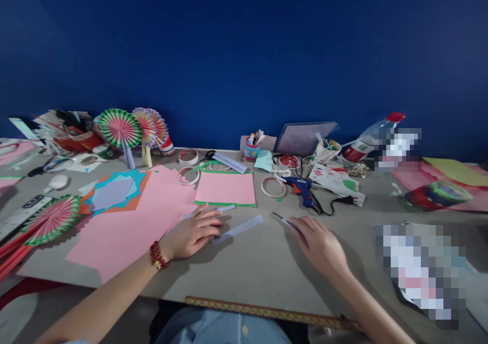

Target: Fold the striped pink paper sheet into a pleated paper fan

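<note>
My left hand (pixel 198 232), with a red bead bracelet at the wrist, lies palm down on the table, fingers slightly spread. Its fingertips touch the near end of a pale lavender paper strip (pixel 244 227). A second, shorter strip (pixel 227 208) lies just beyond those fingers. To the right, my right hand (pixel 314 240) is closed around a thin cutter with a grey blade (pixel 277 215), which points up and left. Behind the strips is a pink paper sheet (pixel 225 187) with green edges. A large pink paper (pixel 125 237) spreads out left of my left hand.
Rolls of tape (pixel 273 187), a blue glue gun (pixel 302 187) with its cord, and a small pen cup (pixel 252 150) stand beyond my hands. Paper fans (pixel 120 129) lean at the back left. A bottle (pixel 369 141) tilts at the back right.
</note>
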{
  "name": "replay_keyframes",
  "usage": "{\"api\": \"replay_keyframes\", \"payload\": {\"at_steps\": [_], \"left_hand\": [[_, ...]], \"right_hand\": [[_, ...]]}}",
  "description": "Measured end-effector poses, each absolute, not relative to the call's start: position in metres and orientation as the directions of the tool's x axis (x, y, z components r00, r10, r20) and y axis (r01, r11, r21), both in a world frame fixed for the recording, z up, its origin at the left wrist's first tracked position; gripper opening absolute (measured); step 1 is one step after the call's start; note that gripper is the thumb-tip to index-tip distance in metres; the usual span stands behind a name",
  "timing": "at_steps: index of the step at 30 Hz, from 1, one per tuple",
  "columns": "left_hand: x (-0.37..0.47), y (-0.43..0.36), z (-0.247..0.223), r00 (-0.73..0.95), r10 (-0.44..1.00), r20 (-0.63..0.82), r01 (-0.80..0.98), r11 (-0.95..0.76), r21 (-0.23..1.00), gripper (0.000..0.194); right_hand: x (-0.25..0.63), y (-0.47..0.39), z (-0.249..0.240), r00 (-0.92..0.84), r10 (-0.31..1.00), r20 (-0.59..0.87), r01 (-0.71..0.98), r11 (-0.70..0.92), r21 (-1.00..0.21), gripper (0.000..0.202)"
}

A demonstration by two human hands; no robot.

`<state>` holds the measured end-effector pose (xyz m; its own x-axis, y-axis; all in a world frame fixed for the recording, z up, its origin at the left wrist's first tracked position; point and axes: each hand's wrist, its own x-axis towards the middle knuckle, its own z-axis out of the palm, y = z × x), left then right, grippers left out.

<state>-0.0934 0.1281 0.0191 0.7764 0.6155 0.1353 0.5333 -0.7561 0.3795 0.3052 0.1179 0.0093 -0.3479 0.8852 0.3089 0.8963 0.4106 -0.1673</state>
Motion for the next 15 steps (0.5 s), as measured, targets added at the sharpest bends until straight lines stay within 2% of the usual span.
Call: {"api": "replay_keyframes", "payload": {"at_steps": [2,5,8,10,15], "left_hand": [[-0.091,0.126,0.019,0.744,0.650,0.155,0.570,-0.738,0.362,0.024],[-0.084,0.123,0.015,0.729,0.657,0.191,0.596,-0.747,0.295,0.030],[-0.076,0.120,0.015,0.732,0.648,0.207,0.599,-0.759,0.257,0.023],[-0.074,0.119,0.018,0.730,0.652,0.205,0.606,-0.756,0.249,0.019],[-0.086,0.121,0.024,0.696,0.688,0.206,0.659,-0.726,0.196,0.018]], "right_hand": [[0.321,0.123,0.007,-0.321,0.889,0.326,0.925,0.369,-0.096,0.036],[0.321,0.126,0.006,-0.318,0.886,0.337,0.933,0.356,-0.056,0.034],[0.294,0.129,0.013,-0.407,0.856,0.318,0.871,0.469,-0.147,0.032],[0.270,0.132,0.020,-0.512,0.827,0.233,0.802,0.557,-0.216,0.033],[0.225,0.137,0.027,-0.615,0.783,0.088,0.744,0.614,-0.264,0.031]]}}
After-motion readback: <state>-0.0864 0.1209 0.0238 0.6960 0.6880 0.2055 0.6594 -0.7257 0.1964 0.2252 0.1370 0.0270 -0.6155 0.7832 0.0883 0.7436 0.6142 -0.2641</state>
